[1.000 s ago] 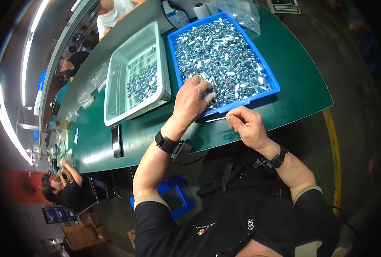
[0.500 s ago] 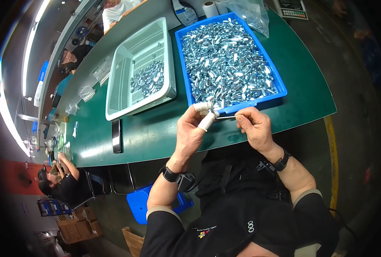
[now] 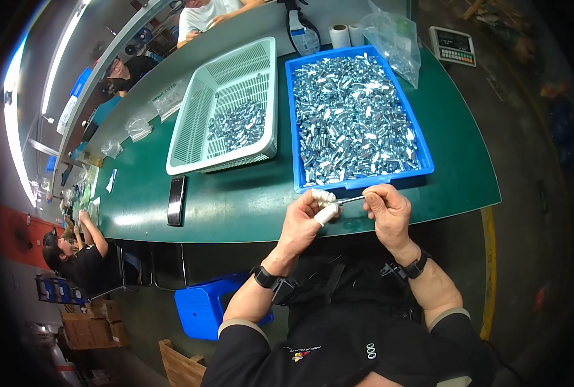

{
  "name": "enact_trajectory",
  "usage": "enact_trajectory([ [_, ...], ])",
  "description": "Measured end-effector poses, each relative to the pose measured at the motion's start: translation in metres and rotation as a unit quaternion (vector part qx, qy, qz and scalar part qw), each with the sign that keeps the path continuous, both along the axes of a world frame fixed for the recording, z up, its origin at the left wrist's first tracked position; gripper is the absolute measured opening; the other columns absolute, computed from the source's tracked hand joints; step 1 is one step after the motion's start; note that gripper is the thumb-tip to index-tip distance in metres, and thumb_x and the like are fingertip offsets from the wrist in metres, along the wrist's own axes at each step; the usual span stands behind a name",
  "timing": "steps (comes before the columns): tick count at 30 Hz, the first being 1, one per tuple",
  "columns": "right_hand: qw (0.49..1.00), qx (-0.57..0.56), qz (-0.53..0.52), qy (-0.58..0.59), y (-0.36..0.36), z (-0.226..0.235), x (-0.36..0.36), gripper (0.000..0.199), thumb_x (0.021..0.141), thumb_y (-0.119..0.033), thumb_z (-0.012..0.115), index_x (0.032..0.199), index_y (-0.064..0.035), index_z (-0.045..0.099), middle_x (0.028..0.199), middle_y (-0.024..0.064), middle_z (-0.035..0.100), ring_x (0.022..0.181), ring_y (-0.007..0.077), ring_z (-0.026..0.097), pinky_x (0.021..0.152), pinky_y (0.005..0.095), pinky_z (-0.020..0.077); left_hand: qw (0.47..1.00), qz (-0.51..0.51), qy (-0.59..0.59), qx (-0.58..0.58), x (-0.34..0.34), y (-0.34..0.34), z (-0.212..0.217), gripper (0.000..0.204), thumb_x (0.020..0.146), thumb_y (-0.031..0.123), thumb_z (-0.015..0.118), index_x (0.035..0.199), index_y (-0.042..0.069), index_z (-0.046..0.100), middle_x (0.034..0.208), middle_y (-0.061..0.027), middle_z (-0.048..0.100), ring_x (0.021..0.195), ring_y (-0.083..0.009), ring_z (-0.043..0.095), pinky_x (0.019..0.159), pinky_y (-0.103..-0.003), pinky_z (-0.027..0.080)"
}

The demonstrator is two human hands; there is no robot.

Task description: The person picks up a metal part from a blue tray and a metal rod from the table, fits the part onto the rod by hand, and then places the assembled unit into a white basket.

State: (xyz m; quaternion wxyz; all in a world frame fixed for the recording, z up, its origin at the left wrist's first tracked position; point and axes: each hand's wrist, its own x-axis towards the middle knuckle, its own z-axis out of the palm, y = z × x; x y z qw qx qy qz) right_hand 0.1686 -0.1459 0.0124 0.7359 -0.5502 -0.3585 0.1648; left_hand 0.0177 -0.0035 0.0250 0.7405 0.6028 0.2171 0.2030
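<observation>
My left hand has white wraps on its thumb and a finger. Its fingertips are pinched on what looks like a small shiny metal piece, mostly covered by them. Between the thumb and finger of my right hand is a thin metal rod, whose other end meets the piece at my left fingertips. Both hands are just in front of the near edge of a blue tray, which is heaped with small shiny metal pieces.
A pale green slotted basket with fewer metal pieces stands left of the tray. A phone lies on the green table. Behind are a spray bottle, white rolls, a clear bag and a scale. Other people sit around.
The view has shifted, so tray and basket appear lower. Both hands remain together, and the rod now slants upward toward my right hand, where it lay nearly level before.
</observation>
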Motion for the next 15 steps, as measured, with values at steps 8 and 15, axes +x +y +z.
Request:
enact_trajectory([
  [8,0.999,-0.027,0.011,0.021,0.001,0.000,0.002,0.022,0.103,-0.022,0.067,0.094,-0.0021,0.067,0.072,0.0017,0.063,0.060,0.0062,0.054,0.054,0.0213,0.0428,1.000,-0.014,0.013,-0.001,-0.004,0.000,-0.007,0.014,0.097,0.004,0.071,0.109,0.003,0.064,0.100,-0.0069,0.073,0.092,-0.0126,0.069,0.083,-0.028,0.055],
  [15,0.989,-0.107,0.040,-0.094,0.007,0.009,-0.001,0.038,0.101,-0.021,0.069,0.071,0.0006,0.060,0.058,0.0043,0.058,0.052,0.0109,0.052,0.049,0.0297,0.0389,0.998,-0.010,-0.005,0.064,-0.005,-0.008,-0.010,0.018,0.095,0.011,0.075,0.109,0.003,0.066,0.093,0.0021,0.067,0.081,-0.0051,0.060,0.071,-0.024,0.050],
])
